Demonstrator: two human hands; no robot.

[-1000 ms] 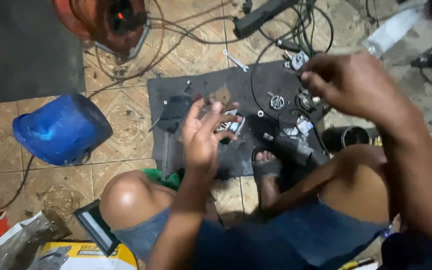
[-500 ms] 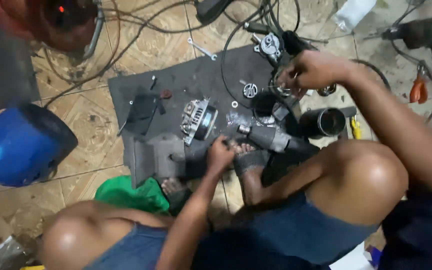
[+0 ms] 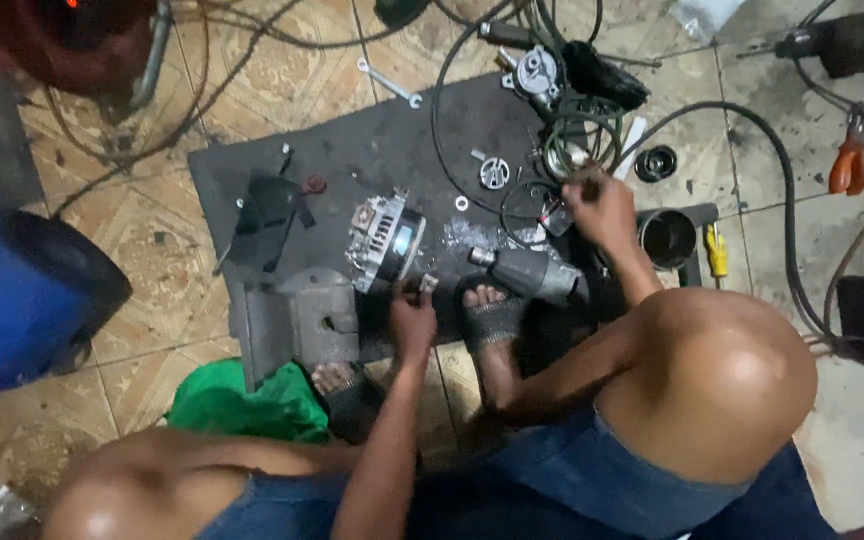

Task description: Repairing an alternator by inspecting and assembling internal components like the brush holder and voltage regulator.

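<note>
We see the left hand (image 3: 412, 322) with fingers curled together on a small metal part (image 3: 426, 285), just below the alternator (image 3: 384, 243), which lies on the dark mat (image 3: 372, 150) with its long axis tilted, finned end up-left of those fingers. The right hand (image 3: 600, 208) pinches thin wires (image 3: 552, 205) between its fingertips. Right of those fingers sits a black cylindrical cup (image 3: 668, 238), its inside too dark to read. A grey tool body (image 3: 532, 272) lies between both hands, nose pointing left.

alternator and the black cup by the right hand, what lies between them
In the head view, a grey cylindrical motor part lies on the dark mat between the alternator and the black cup.
</note>
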